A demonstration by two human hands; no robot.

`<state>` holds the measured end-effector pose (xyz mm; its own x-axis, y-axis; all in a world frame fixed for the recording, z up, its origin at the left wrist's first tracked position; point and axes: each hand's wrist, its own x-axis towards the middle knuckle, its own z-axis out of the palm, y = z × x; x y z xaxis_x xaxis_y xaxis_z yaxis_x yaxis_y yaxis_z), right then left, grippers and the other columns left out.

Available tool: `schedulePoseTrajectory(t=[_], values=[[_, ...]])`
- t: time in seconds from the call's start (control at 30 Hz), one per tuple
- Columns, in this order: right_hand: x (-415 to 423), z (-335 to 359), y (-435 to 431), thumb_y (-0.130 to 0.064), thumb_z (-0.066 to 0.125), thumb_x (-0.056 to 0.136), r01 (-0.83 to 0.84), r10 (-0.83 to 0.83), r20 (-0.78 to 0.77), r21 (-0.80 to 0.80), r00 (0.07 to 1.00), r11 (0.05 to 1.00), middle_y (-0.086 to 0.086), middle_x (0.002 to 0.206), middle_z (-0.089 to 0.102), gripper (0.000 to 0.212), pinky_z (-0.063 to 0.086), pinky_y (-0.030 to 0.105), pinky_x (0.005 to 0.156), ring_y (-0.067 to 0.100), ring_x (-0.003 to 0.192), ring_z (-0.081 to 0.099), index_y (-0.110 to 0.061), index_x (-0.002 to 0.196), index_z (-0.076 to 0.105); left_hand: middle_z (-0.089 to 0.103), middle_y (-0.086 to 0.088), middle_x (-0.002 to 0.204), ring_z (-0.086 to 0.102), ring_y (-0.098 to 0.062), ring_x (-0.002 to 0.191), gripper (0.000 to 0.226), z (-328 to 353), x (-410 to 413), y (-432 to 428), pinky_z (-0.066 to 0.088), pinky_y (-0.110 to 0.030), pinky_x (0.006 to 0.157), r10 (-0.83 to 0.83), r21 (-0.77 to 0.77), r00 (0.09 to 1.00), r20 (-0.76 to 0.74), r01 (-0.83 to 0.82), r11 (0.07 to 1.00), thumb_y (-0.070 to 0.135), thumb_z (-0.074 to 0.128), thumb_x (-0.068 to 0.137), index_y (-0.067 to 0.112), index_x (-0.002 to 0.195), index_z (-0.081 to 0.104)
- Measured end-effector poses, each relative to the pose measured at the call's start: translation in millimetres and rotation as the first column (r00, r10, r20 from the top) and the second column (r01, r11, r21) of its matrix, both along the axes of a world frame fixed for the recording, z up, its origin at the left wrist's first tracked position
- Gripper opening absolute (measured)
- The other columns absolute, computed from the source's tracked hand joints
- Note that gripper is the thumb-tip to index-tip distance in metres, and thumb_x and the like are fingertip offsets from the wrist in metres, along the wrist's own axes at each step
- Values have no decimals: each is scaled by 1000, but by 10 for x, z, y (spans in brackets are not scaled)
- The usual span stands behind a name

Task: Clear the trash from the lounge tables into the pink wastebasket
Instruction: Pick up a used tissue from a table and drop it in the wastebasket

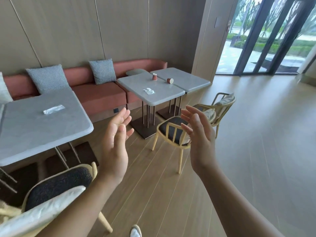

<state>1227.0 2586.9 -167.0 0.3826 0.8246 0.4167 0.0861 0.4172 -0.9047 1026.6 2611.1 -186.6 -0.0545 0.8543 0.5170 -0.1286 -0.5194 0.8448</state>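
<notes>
A clear plastic wrapper (pixel 53 109) lies on the near grey table (pixel 30 134) at the left. On the far grey table (pixel 162 93) sit a crumpled clear wrapper (pixel 148 91), an upright red paper cup (pixel 154 77) and a second red cup (pixel 170 80) lying on its side. My left hand (pixel 116 144) and my right hand (pixel 199 139) are raised in front of me over the floor, palms facing each other, fingers straight, holding nothing. No pink wastebasket is in view.
A red bench sofa (pixel 99 94) with grey cushions runs along the wall. Yellow chairs stand at lower left (pixel 56 185), centre (pixel 172 132) and behind it (pixel 220 106). Open wooden floor stretches right toward glass doors (pixel 273 36).
</notes>
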Motion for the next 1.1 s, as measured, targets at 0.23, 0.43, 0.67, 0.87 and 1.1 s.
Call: schedulePoseTrajectory(t=[0.23,0.43,0.67,0.87,1.1], values=[[82,48,1904,-64,51,93,39,-39,-17,-4,999,999,-14,128,73,49,50,50,113,6,126,66,-34,129,67,60,12,150,55,-12,143,43,55,105,1884,51,-37,109,-33,0,999,-25,33,999,53,41,103,41,142,54],[262,-23,3105,-68,51,91,47,-49,-24,-60,999,997,-15,129,72,55,49,53,114,7,126,65,-33,130,66,60,14,149,54,-14,143,36,45,283,3166,50,-42,109,-47,-27,997,-59,45,999,54,41,104,58,136,58],[727,-303,4472,-67,51,90,26,-31,-39,-103,999,994,-10,130,72,62,49,50,115,5,125,65,-24,133,66,59,17,150,56,-12,141,43,-199,762,4518,52,-42,108,-32,-66,994,-108,25,998,73,45,100,57,138,56],[1196,-402,5875,-60,51,95,-34,25,-62,-147,998,989,-5,132,70,51,47,51,116,11,127,64,-26,131,65,60,19,148,55,-10,141,38,-304,1281,5776,51,-44,111,21,-95,994,-111,-32,995,74,46,98,63,134,57],[1557,-372,7200,-69,51,89,-107,98,-65,-167,993,980,-12,126,72,47,51,45,113,7,123,66,-40,122,65,60,15,149,55,-11,142,38,-317,1640,6892,53,-36,111,54,-153,995,-85,-66,986,56,43,103,51,138,56]])
